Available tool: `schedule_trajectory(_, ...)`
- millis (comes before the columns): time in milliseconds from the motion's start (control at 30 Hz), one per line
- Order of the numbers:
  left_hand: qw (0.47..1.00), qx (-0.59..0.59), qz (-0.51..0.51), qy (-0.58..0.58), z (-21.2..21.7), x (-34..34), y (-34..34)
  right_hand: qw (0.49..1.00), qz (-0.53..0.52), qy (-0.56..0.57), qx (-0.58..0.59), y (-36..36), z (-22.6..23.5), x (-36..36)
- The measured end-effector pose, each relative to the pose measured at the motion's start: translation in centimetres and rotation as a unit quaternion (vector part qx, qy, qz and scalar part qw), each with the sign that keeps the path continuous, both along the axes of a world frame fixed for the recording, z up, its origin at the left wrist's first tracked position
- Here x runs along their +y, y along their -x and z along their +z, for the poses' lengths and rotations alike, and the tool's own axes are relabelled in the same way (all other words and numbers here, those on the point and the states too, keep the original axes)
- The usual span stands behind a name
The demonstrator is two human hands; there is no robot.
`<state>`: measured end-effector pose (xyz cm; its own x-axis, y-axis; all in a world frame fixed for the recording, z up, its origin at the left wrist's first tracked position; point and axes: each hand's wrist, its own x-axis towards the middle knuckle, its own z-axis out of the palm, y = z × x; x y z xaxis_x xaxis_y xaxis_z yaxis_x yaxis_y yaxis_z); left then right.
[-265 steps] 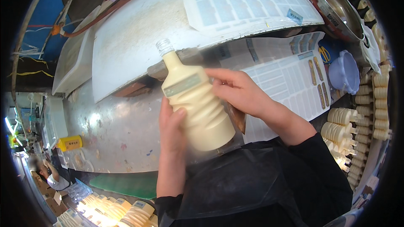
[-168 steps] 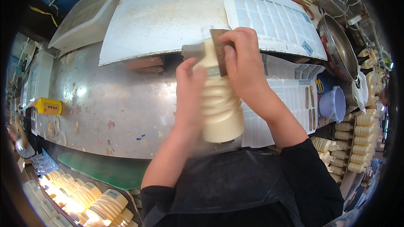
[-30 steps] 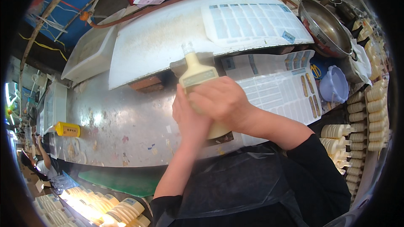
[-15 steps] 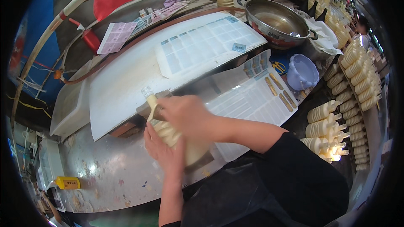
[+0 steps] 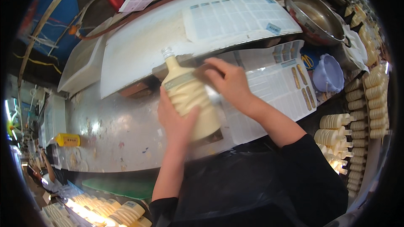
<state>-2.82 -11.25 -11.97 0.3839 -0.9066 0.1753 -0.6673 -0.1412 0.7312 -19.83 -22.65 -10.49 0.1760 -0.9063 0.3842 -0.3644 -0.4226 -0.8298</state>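
A cream-coloured bottle (image 5: 198, 105) with a wavy, ribbed body and a clear neck leans on the metal worktop, its neck pointing away from me. My left hand (image 5: 172, 115) is wrapped round the left side of its body. Across the shoulder runs a greyish, see-through label strip (image 5: 179, 81). At the strip's right end, my right hand (image 5: 229, 82) is closed on a thin brownish flat piece (image 5: 203, 74), blurred by motion; its exact kind I cannot make out. The bottle's right side is smeared too.
A white board (image 5: 139, 54) bears a sheet of labels (image 5: 240, 17). To the right lie another label sheet (image 5: 269, 88), a purple bucket (image 5: 328, 73) and a large metal pan (image 5: 315, 14). Many similar bottles (image 5: 334, 122) stand at right. A yellow bottle (image 5: 67, 139) lies left.
My right hand has swept rightward off the bottle's shoulder, uncovering the label strip. My left hand still holds the bottle. The whole view has shifted, showing more bottles at the lower left.
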Motion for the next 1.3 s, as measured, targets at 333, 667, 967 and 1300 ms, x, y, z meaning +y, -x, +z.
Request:
schedule_trajectory(333,0.948,0.317,-0.006,-0.002,0.4,0.8,0.2,0.92,0.041,-0.331,-0.206,9.2,-0.9,-2.5)
schedule_trajectory(667,0.967,0.252,0.004,-0.023,0.8,1.1,0.8,0.977,-0.108,-0.148,0.111,13.4,-0.4,-2.4)
schedule_trajectory(967,0.973,0.231,0.009,0.0,1.4,3.0,2.5,0.922,-0.219,0.167,0.271,13.3,0.2,-7.1)
schedule_trajectory(1300,0.986,0.169,0.006,-0.002,1.6,2.9,2.3,0.845,-0.189,0.198,0.46,16.4,-1.3,-10.5)
